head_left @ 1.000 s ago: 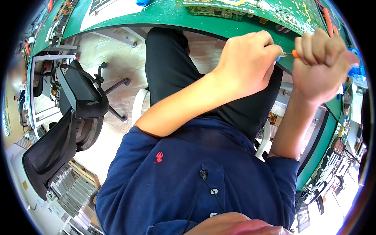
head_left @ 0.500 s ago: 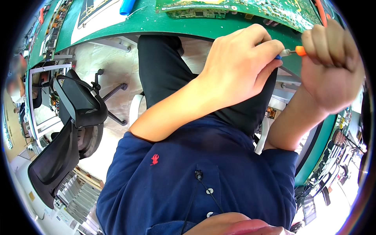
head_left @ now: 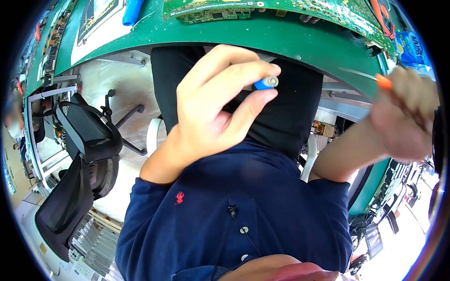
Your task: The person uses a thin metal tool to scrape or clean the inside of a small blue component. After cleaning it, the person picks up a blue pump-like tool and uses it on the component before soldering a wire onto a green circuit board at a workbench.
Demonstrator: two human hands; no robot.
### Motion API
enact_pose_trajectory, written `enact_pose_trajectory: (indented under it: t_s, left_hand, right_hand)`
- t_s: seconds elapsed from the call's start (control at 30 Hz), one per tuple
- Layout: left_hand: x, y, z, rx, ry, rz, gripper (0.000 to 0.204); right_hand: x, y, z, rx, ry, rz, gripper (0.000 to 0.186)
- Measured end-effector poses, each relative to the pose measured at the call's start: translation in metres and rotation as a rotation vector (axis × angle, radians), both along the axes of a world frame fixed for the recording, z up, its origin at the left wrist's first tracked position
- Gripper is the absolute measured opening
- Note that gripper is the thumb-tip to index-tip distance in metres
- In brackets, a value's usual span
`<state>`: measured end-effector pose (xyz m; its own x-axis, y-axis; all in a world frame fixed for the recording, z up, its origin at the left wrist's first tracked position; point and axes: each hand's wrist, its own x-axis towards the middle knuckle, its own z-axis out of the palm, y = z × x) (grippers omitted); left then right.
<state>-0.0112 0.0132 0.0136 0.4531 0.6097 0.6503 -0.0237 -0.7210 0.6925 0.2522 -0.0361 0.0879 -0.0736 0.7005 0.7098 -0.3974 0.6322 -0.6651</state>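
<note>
Over my lap, my left hand (head_left: 208, 105) pinches a small blue cylinder with a grey ringed end (head_left: 267, 83) between thumb and fingertips. Off to the right, my right hand (head_left: 405, 110) is closed round an orange-handled screwdriver (head_left: 383, 82). Its thin metal shaft sticks out to the left toward the table edge, smeared by motion. The shaft's tip stands well apart from the blue cylinder. Most of the handle is hidden in my fist.
A green circuit board (head_left: 300, 8) lies on the green table (head_left: 197, 35) in front of me. To its left are a blue capped tube (head_left: 132, 11) and a white sheet (head_left: 89, 47). A blue packet (head_left: 412, 49) sits at far right. A black office chair (head_left: 89, 136) stands to my left.
My hands have moved apart. The screwdriver's shaft has come away from the cylinder's end; my left hand went left and turned that end into view, while my right hand shifted slightly down and right.
</note>
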Motion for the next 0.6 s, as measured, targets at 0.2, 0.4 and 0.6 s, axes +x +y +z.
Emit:
enact_pose_trajectory:
  t_s: [0.2, 0.4, 0.6]
  left_hand:
    - [-0.001, 0.004, -0.008, 0.0, 0.059, -0.064, 0.029]
    - [-0.019, 0.013, -0.009, -0.111, -0.009, -0.066, 0.027]
    - [-0.034, 0.023, -0.01, -0.052, -0.139, -0.053, 0.033]
  right_hand:
    - [-0.033, 0.005, -0.051, -0.057, 0.051, -0.376, 0.043]
    - [-0.054, -0.028, -0.039, -0.274, -0.491, -0.889, 0.032]
    - [-0.082, -0.032, -0.074, -0.672, -0.967, -0.902, 0.047]
